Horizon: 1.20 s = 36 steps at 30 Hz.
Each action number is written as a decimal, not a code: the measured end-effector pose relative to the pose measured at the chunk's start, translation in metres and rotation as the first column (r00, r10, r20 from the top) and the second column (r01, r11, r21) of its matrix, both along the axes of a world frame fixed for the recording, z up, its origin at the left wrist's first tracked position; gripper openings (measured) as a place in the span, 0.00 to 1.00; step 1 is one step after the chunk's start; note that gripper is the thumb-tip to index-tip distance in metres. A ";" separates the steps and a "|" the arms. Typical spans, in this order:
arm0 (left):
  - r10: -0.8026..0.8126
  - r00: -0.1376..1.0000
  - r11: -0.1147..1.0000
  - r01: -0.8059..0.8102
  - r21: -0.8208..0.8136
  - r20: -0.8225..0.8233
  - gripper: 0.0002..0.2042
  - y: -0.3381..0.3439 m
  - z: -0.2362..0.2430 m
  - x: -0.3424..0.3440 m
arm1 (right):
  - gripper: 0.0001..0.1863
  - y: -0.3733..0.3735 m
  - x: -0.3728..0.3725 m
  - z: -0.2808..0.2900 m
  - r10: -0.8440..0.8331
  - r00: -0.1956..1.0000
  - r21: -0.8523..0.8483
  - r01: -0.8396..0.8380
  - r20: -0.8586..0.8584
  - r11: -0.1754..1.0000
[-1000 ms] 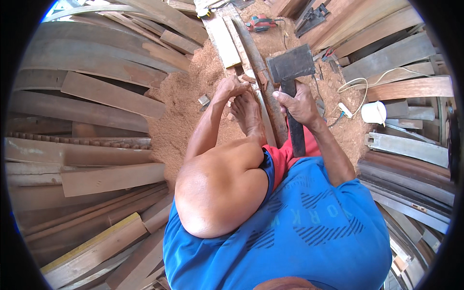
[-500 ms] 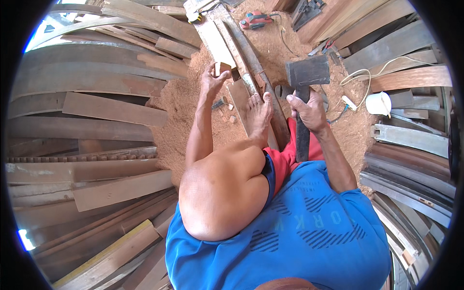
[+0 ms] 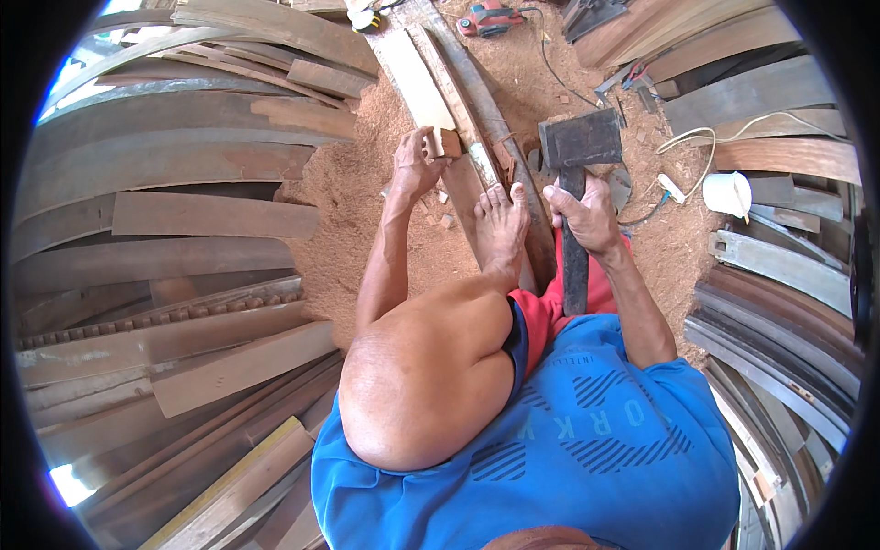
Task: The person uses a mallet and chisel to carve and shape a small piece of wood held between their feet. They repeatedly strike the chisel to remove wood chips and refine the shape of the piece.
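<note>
My right hand (image 3: pixel 587 215) is wrapped round the handle of a mallet (image 3: pixel 582 140) with a dark, blocky head. The mallet is upright in the picture, its handle end close to my shirt. My left hand (image 3: pixel 418 167) is closed at the near end of a pale squared wooden beam (image 3: pixel 414 78), fingers on its left side and thumb by the end face. Just right of the beam runs a narrower wooden strip (image 3: pixel 449 82). My bare foot (image 3: pixel 501 225) presses on a board (image 3: pixel 469 188) below the beam's end.
Sawdust (image 3: pixel 339 202) and small offcuts cover the floor. Stacked planks (image 3: pixel 220 215) line the left, and more timber (image 3: pixel 788 266) the right. A red power planer (image 3: pixel 490 18) with its cord lies ahead, near a yellow-black tape measure (image 3: pixel 365 20). A white cup (image 3: pixel 727 194) stands at right beside a cable.
My left hand has come down slightly right and closed at the beam's end, where its fingers were spread before. The mallet stays in my right hand, almost still. The view has shifted slightly.
</note>
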<state>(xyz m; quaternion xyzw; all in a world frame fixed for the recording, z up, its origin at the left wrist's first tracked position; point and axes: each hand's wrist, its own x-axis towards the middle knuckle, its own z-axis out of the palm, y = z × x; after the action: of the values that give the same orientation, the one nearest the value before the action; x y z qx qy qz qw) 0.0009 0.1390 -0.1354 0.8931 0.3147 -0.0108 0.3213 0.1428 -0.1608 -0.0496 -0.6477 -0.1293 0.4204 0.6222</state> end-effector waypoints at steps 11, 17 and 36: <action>-0.057 0.989 0.995 0.045 0.093 0.134 0.31 -0.010 -0.002 0.007 | 0.11 0.018 0.007 -0.007 0.014 0.998 -0.040 -0.017 -0.068 0.999; -0.005 0.990 1.000 0.008 -0.019 0.138 0.32 -0.010 -0.002 0.005 | 0.12 0.029 0.008 0.001 0.030 0.996 -0.036 -0.033 -0.082 0.999; 0.335 0.904 0.942 -0.310 -0.130 0.265 0.42 -0.042 -0.034 -0.040 | 0.19 0.139 0.037 0.044 0.475 0.844 -0.376 -0.367 0.249 0.851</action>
<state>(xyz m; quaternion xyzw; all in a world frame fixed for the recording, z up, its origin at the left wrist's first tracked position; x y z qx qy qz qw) -0.0390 0.0974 -0.1693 0.8064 0.4080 0.1572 0.3981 0.1796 -0.0220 -0.0060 -0.7544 -0.3045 0.4478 0.3710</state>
